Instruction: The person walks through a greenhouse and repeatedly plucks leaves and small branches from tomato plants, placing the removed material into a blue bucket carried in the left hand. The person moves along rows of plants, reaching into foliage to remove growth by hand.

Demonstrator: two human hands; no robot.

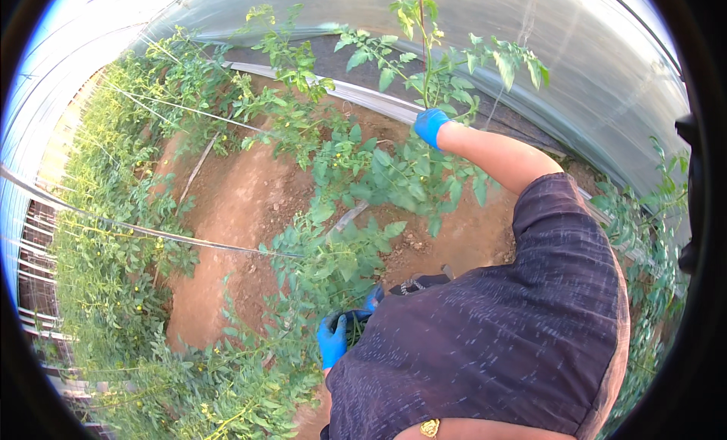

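Note:
My right hand (430, 127), in a blue glove, is stretched out and closed around the stem of a tall tomato plant (427, 82). A thin dark red string (421, 25) runs upward along that stem. My left hand (332, 339), also gloved in blue, is close to my body at the lower middle. Its fingers are curled at a dark object (353, 315) with thin green strands beside it, partly hidden by my shirt. Another blue patch (374, 297) shows just beyond it; what it belongs to is unclear. Leafy tomato plants (341, 258) grow right in front of me.
Translucent plastic sheeting (483, 19) curves along the far side, with a pale strip (363, 96) at its foot. A bare soil path (227, 224) runs between rows of tomato plants (113, 213). A taut line (170, 234) crosses from the left. My shoe (420, 284) shows below my shirt.

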